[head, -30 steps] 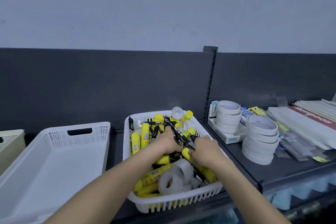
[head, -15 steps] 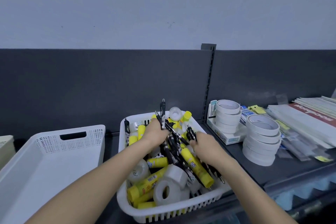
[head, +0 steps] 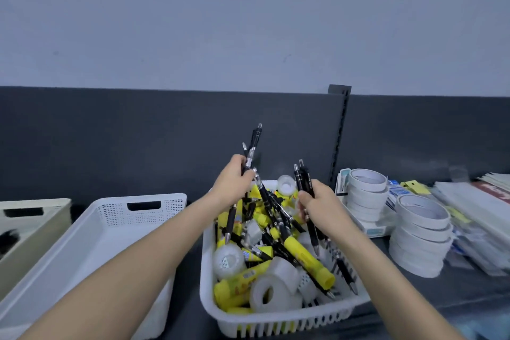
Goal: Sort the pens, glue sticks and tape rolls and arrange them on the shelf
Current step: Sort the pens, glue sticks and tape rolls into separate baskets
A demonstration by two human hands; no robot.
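Gathering black pens, the left grip and right grip are each clutching a bundle over the basket, probably needing the white bin next.

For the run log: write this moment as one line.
phase: pen pickup | left hand: grips pen bunch, raised over basket | right hand: grips pens | glue sticks, tape rolls: in basket

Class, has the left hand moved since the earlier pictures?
Yes. The left hand has risen out of the white basket, lifting black pens above its back rim.
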